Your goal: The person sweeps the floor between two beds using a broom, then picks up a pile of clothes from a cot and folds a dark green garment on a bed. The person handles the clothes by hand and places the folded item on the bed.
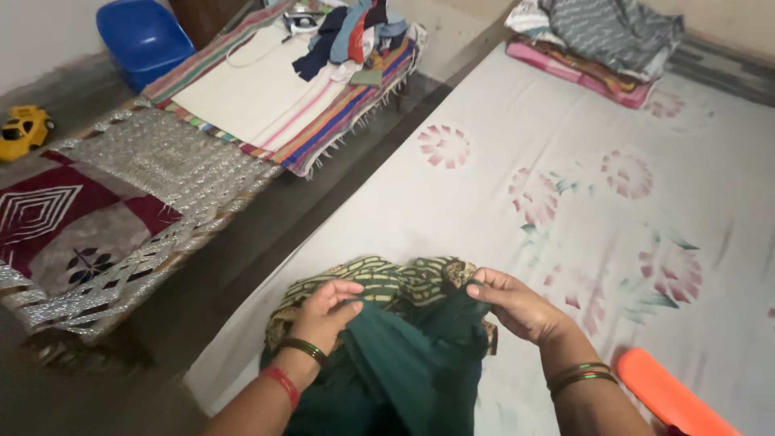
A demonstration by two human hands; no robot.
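Head view: my left hand (327, 311) and my right hand (513, 305) both pinching dark green garment (412, 363), striped yellow edge up, on floral bedsheet (613, 202); orange object (670, 396) near right wrist.

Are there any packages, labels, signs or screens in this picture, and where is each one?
None can be seen.
The hands, left and right, hold a dark green cloth on a white floral sheet; only folded clothes and a yellow toy car lie around.

Left hand (327, 311) and right hand (517, 305) side by side, fingers pinched shut, bangled wrists bent.
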